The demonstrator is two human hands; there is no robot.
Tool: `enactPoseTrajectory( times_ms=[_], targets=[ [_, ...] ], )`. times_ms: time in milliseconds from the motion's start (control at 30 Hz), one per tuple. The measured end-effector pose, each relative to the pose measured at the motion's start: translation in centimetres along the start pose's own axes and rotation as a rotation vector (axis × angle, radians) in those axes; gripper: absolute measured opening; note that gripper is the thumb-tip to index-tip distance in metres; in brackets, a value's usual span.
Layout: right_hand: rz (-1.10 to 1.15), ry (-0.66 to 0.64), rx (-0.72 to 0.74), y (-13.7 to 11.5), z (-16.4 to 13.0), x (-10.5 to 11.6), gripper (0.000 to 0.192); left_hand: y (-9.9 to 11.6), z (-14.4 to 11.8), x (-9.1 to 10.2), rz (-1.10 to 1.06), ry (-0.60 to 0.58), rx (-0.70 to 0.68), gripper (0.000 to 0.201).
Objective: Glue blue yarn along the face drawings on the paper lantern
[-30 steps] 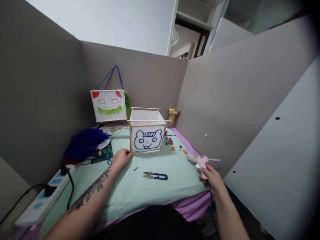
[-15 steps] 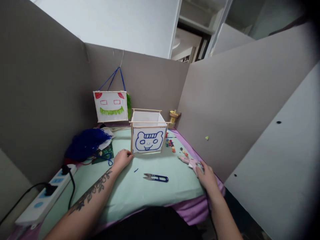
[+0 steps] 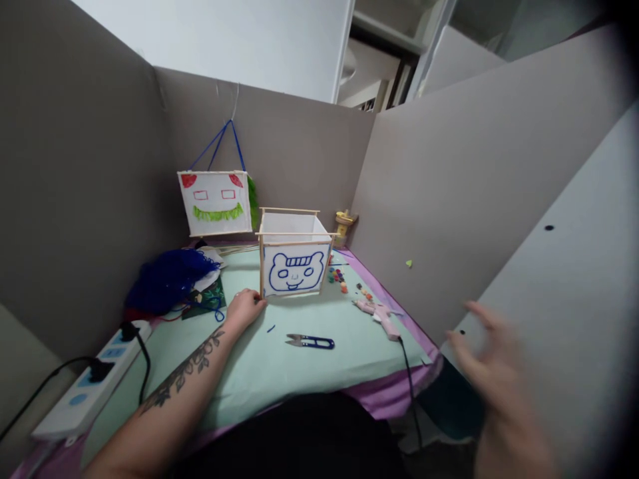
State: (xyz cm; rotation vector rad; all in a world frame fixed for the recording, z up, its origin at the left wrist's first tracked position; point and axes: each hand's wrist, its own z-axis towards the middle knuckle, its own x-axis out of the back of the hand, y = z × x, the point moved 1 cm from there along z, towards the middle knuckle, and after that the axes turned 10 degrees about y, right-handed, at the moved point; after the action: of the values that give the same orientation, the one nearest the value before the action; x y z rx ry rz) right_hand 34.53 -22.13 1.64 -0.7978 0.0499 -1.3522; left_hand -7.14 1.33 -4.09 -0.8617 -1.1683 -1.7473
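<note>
A box-shaped paper lantern (image 3: pixel 293 269) with a stick frame and a blue bear face stands on the green-covered table. My left hand (image 3: pixel 244 307) rests at its lower left corner, with fingers closed on the frame there; the fingertips are partly hidden. Off the table's right side, my right hand (image 3: pixel 492 362) is in the air, blurred, thumb and finger spread and holding nothing. A pink glue gun (image 3: pixel 382 318) lies on the table to its left, its cord trailing over the edge. Thread snips (image 3: pixel 310 341) lie in front of the lantern.
At the back left hangs a white lantern (image 3: pixel 217 199) with a drawn face. Below it are blue yarn (image 3: pixel 170 279) and a power strip (image 3: pixel 94 379) with plugs. Small coloured pom-poms (image 3: pixel 338 275) lie right of the lantern. Grey partitions (image 3: pixel 434 199) enclose the table.
My right hand has let go of the glue gun and moved right, off the table. The glue gun now lies on the table. My left hand stays at the lantern's corner.
</note>
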Motion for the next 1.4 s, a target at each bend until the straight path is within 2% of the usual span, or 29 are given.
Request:
enactPoseTrajectory(
  times_ms=[67, 100, 133, 167, 267, 333, 433, 500, 567, 667, 733, 800, 900, 967, 1033, 1067, 1167, 1200, 1300, 1400],
  targets=[
    [-0.037, -0.315, 0.140, 0.6, -1.2, -4.3, 0.040, 0.0, -0.1, 0.0, 0.008, -0.002, 0.008, 0.027],
    [-0.067, -0.478, 0.145, 1.2, -1.8, -6.5, 0.034, 0.1, -0.1, 0.0, 0.012, -0.003, 0.012, 0.028],
    [-0.105, -0.569, 0.110, 1.9, -2.3, -8.4, 0.030, 0.1, -0.1, -0.1, 0.015, -0.004, 0.012, 0.028],
    [-0.137, -0.622, 0.085, 2.6, -2.6, -10.0, 0.029, 0.1, -0.1, -0.1, 0.017, -0.005, 0.010, 0.028],
    [-0.204, -0.567, 0.049, 3.9, -2.5, -12.9, 0.036, 0.1, 0.0, -0.2, 0.027, 0.005, 0.004, 0.029],
    [-0.248, -0.491, 0.071, 3.4, -2.1, -13.4, 0.040, 0.1, 0.0, -0.3, 0.036, 0.008, 0.002, 0.029],
    [-0.192, -0.472, 0.156, 0.2, -2.6, -13.0, 0.038, 0.1, 0.0, -0.2, 0.040, 0.004, -0.015, 0.029],
    [-0.009, -0.596, 0.229, -3.0, -3.9, -12.6, 0.034, 0.2, -0.1, -0.2, 0.042, 0.000, -0.022, 0.029],
    [0.171, -0.749, 0.262, -6.2, -5.6, -12.7, 0.039, 0.3, -0.1, -0.2, 0.044, -0.003, -0.020, 0.029],
    [0.193, -0.820, 0.226, -9.6, -7.4, -13.6, 0.050, 0.2, 0.0, -0.3, 0.034, -0.015, -0.017, 0.027],
    [0.127, -0.838, 0.219, -10.6, -7.9, -14.6, 0.046, 0.0, 0.1, 0.0, 0.019, -0.028, 0.004, 0.025],
    [0.088, -0.877, 0.246, -11.0, -8.0, -15.3, 0.032, -0.1, -0.1, 1.0, 0.002, -0.010, 0.056, 0.031],
    [0.068, -0.875, 0.283, -10.9, -7.8, -15.7, 0.019, 1.4, -1.4, 3.9, -0.058, 0.123, 0.059, 0.036],
    [0.050, -0.806, 0.306, -10.7, -7.8, -15.4, 0.021, 4.0, -3.3, 5.8, -0.207, 0.169, -0.113, 0.022],
    [0.046, -0.740, 0.355, -10.8, -7.9, -14.9, 0.025, 7.4, -5.7, 6.8, -0.387, 0.097, -0.375, 0.016],
    [0.052, -0.715, 0.387, -10.8, -8.0, -14.6, 0.026, 9.0, -6.8, 6.9, -0.445, 0.056, -0.501, 0.018],
    [0.068, -0.671, 0.467, -11.2, -8.2, -13.7, 0.025, 12.6, -9.6, 5.7, -0.463, 0.070, -0.828, 0.029],
    [0.070, -0.668, 0.483, -11.4, -8.3, -13.4, 0.024, 13.1, -10.2, 5.1, -0.465, 0.110, -0.910, 0.026],
    [0.093, -0.690, 0.519, -11.9, -8.6, -12.3, 0.024, 13.1, -11.1, 3.5, -0.490, 0.266, -0.999, 0.021],
    [0.145, -0.689, 0.536, -12.5, -8.5, -11.0, 0.026, 11.9, -11.3, 3.7, -0.495, 0.317, -1.008, 0.022]
  ],
)
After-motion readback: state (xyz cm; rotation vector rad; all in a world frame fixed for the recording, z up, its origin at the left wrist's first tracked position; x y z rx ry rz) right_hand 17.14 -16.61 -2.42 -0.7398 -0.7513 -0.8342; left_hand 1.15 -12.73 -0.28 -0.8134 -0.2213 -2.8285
